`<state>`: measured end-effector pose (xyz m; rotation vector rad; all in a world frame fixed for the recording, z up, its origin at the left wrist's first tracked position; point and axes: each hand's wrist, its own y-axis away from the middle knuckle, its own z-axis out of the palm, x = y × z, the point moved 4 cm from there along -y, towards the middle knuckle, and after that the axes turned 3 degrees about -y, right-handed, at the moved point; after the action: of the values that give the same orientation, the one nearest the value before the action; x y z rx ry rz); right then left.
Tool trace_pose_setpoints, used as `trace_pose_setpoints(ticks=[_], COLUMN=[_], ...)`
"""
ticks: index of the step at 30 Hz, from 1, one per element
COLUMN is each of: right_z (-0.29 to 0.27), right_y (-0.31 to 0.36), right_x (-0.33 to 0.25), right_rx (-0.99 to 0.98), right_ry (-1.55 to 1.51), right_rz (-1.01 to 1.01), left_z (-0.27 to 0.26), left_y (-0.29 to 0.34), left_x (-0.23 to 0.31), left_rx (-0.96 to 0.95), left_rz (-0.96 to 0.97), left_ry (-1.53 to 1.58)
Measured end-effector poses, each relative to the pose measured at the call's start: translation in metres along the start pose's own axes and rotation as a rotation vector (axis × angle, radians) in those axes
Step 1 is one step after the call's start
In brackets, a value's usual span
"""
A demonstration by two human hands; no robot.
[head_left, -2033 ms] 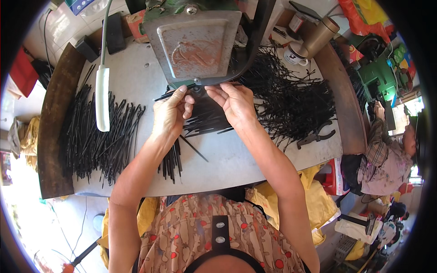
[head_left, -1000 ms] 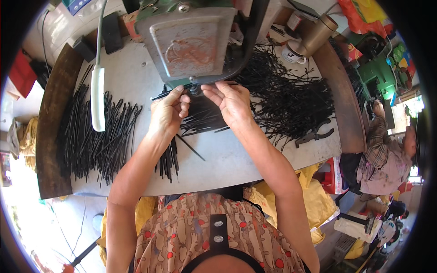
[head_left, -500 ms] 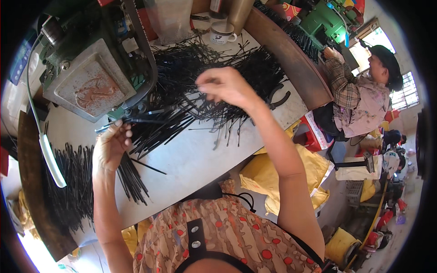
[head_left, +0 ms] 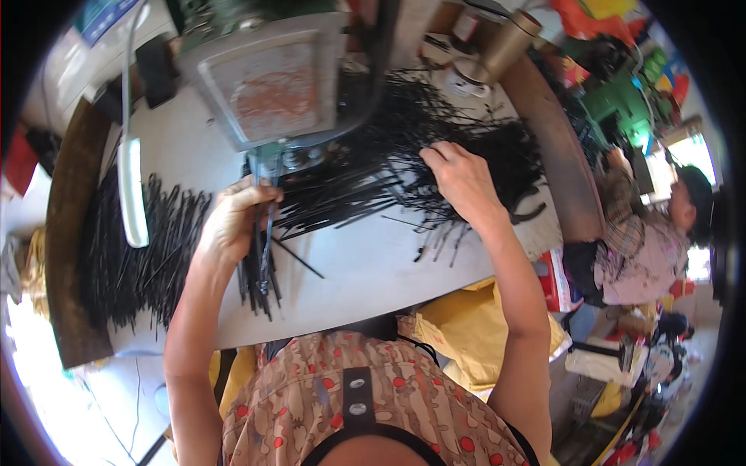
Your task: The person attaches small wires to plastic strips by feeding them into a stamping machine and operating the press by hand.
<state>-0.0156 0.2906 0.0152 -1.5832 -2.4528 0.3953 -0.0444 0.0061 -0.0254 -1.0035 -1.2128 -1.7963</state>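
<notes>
Below the head of a green machine, my left hand pinches a few thin dark rods between thumb and fingers. They run nearly straight toward me, over a small bundle of like rods on the table. My right hand is at the right part of a large tangled pile of black rods, some with looped ends. Its fingers are curled and pressed together at the rods; what they grip, if anything, is hidden. More rods lie roughly side by side between my hands.
A thick row of black rods lies at the left, beside a wooden rim and a white lamp tube. Pliers, an enamel mug and a gold flask are at the right. Another person sits beyond the right rim.
The view has turned, shifting the scene rightward. My left hand's rods have swung from level to pointing toward me. My right hand has come down from above the pile to its rods.
</notes>
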Motion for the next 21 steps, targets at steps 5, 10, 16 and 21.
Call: trace_pose_setpoints(ticks=[5,10,16,21], right_z=[-0.001,-0.013,0.029,0.060], right_y=[-0.011,-0.037,-0.058,-0.070], right_x=[-0.018,-0.074,-0.093,-0.081], right_rx=[0.093,0.320,0.218,-0.093], right_ry=[0.206,0.110,-0.350,-1.415], right_rz=[-0.130,-0.377,-0.161,0.386], left_z=[0.004,0.005,0.017,0.020], left_y=[0.006,0.007,0.004,0.004], left_x=[0.003,0.003,0.005,0.009], left_rx=[0.002,0.023,0.020,-0.034], left_rz=[-0.025,0.019,0.033,0.002], left_ry=[-0.021,-0.122,-0.085,-0.017])
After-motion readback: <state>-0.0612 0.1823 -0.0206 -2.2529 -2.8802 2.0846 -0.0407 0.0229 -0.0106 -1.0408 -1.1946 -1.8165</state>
